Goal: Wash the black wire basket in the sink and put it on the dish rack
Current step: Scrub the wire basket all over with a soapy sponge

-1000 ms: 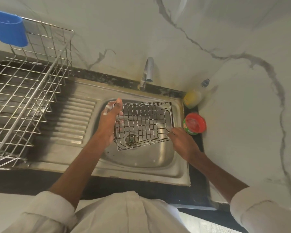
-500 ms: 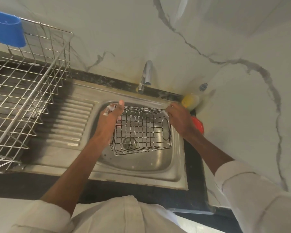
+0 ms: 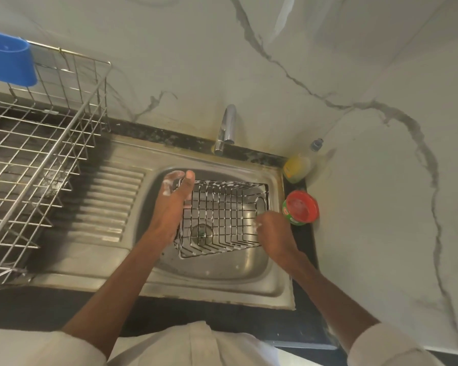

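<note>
Basket point(image 3: 222, 217), soapy, held tilted in the sink point(image 3: 249, 270).
Left hand point(image 3: 169, 207) grips its left rim; right hand point(image 3: 273, 233) pinches the right rim. Likely stiff, light, slippery (suds on wires): grip rims firmly.

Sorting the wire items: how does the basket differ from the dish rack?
The basket is dark, small, soapy and held in the sink; the dish rack is silvery, far larger, and stands on the counter left of it. Both are open wire grids.
</note>
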`<state>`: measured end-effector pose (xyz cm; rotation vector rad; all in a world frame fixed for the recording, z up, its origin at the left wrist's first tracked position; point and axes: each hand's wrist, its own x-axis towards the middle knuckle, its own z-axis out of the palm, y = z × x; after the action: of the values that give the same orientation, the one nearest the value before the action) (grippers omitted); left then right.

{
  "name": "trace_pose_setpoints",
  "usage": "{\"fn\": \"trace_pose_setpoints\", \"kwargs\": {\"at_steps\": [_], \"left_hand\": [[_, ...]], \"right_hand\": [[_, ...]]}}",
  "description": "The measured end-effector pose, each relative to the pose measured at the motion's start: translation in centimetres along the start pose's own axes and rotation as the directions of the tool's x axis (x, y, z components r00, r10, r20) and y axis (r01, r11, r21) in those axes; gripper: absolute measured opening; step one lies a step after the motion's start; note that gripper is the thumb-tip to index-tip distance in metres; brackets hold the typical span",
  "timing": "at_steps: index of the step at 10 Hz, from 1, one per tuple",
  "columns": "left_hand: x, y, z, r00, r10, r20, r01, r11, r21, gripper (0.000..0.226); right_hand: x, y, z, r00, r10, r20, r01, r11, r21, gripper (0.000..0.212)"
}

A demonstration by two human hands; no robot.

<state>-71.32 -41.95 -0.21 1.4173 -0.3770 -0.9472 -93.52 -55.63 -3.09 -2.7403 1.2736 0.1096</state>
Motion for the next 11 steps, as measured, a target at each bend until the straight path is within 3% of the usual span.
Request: {"fn": "trace_pose_setpoints", "kwargs": {"at_steps": [1, 2, 3, 4, 5, 6, 7, 8, 9, 11], "left_hand": [[-0.4, -0.5, 0.4, 1.000, -0.026, -0.016, 0.027, 0.998, 0.060, 0.069], [-0.7, -0.5, 0.7, 0.999, -0.033, -0.043, 0.036, 0.997, 0.061, 0.063], [-1.0, -0.6, 1.0, 0.998, -0.062, -0.030, 0.063, 0.996, 0.067, 0.076], [-1.2, -0.5, 1.0, 0.995, -0.101, -0.001, 0.101, 0.992, 0.075, 0.082], [-1.2, -0.3, 0.5, 0.983, -0.180, 0.023, 0.181, 0.983, -0.030, 0.085], [-1.0, -0.4, 0.0, 0.974, -0.225, 0.036, 0.227, 0.968, -0.104, 0.083], [-0.7, -0.8, -0.4, 0.967, -0.251, 0.049, 0.255, 0.956, -0.144, 0.090], [-0.5, -1.1, -0.4, 0.965, -0.256, 0.058, 0.262, 0.953, -0.154, 0.094], [-0.1, -1.5, -0.4, 0.962, -0.265, 0.062, 0.272, 0.947, -0.171, 0.097], [-0.1, -1.4, -0.3, 0.968, -0.249, 0.043, 0.253, 0.953, -0.168, 0.088]], "right_hand": [[2.6, -1.3, -1.8, 0.816, 0.566, -0.119, -0.352, 0.648, 0.675, 0.021], [3.7, -2.3, -3.0, 0.816, 0.577, 0.044, -0.471, 0.618, 0.629, 0.033], [3.7, -4.0, -3.3, 0.889, 0.458, 0.006, -0.375, 0.721, 0.582, 0.046], [5.5, -5.1, -4.3, 0.861, 0.504, 0.069, -0.442, 0.672, 0.594, 0.045], [7.4, -6.8, -5.4, 0.685, 0.707, 0.175, -0.471, 0.247, 0.847, 0.050], [7.9, -8.3, -7.0, 0.551, 0.793, 0.261, -0.320, -0.088, 0.943, 0.038], [7.3, -11.5, -7.6, 0.458, 0.824, 0.335, -0.081, -0.336, 0.938, 0.018], [6.9, -13.1, -7.7, 0.506, 0.791, 0.344, -0.053, -0.369, 0.928, 0.018], [6.2, -15.2, -7.8, 0.545, 0.771, 0.329, -0.092, -0.335, 0.938, 0.016], [4.1, -19.0, -5.6, 0.647, 0.605, 0.464, -0.295, -0.363, 0.884, 0.013]]}}
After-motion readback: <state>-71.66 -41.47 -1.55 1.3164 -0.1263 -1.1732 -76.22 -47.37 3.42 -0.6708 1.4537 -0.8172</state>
